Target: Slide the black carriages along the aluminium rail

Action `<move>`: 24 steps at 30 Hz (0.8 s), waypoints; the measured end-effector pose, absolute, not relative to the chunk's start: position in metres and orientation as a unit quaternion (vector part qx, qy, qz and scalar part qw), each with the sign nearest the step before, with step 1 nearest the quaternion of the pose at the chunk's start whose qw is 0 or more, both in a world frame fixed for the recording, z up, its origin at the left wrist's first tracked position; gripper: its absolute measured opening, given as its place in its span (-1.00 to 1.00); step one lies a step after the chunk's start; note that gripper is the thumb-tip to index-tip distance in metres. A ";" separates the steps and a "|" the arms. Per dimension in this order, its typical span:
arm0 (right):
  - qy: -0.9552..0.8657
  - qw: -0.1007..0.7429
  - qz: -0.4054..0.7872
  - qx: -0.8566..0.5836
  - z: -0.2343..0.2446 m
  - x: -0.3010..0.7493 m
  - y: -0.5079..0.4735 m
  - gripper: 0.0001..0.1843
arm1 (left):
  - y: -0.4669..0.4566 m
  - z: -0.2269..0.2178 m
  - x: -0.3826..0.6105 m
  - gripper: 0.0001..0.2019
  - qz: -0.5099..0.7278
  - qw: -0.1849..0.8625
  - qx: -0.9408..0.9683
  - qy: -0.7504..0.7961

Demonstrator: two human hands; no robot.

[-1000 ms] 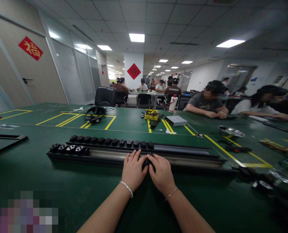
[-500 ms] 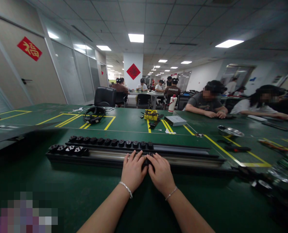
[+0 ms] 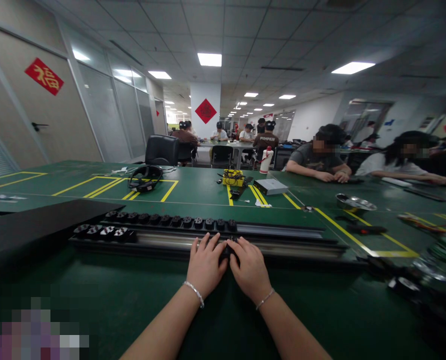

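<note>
My left hand [image 3: 206, 262] and my right hand [image 3: 250, 265] are side by side over the front black power track [image 3: 301, 251], fingers curled down onto it. Between my index fingers a small black socket module [image 3: 231, 240] shows in part; my fingers cover the rest. Both hands grip it at the track's channel. At the left end of this track sit several socket modules [image 3: 108, 231] with pale prongs or slots. Just behind lies a second black track [image 3: 283, 230], with a row of black socket modules [image 3: 165, 220] along its left part.
A broad black panel [image 3: 38, 225] reaches in from the left. Farther back are a black headset [image 3: 145, 178], a yellow item with black cables [image 3: 233, 177], a grey box [image 3: 271, 187] and a metal bowl [image 3: 356, 202]. A clear bottle [image 3: 440, 260] is at right. People sit beyond.
The black panel at left has shifted and now reaches farther right, close to the tracks' left ends. My hands keep their place on the front track, and the view has moved very slightly.
</note>
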State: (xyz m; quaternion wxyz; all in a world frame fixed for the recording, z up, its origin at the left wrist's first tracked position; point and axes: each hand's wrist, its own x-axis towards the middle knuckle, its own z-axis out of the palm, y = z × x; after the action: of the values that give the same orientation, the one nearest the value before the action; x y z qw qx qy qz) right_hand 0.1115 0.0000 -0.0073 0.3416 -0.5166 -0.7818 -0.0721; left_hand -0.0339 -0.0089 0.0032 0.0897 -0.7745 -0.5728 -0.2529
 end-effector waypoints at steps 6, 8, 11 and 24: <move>-0.777 0.346 -0.076 -0.520 -0.003 0.110 -0.002 -0.62 | -0.010 0.006 -0.033 -0.65 -0.247 0.083 -0.775 -0.576; -0.776 0.348 -0.080 -0.520 -0.002 0.110 -0.003 -0.62 | -0.010 0.007 -0.032 -0.65 -0.245 0.080 -0.774 -0.578; -0.775 0.348 -0.082 -0.521 -0.002 0.110 -0.003 -0.63 | -0.010 0.006 -0.032 -0.65 -0.246 0.081 -0.775 -0.577; -0.769 0.345 -0.065 -0.535 -0.003 0.111 -0.003 -0.63 | -0.010 0.002 -0.034 -0.57 -0.242 0.083 -0.780 -0.571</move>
State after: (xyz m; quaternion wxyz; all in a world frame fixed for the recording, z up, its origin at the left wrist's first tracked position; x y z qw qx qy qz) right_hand 0.1115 -0.0031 -0.0027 0.3450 -0.5348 -0.7686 -0.0651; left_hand -0.0340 -0.0103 0.0024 0.0833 -0.7802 -0.5707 -0.2421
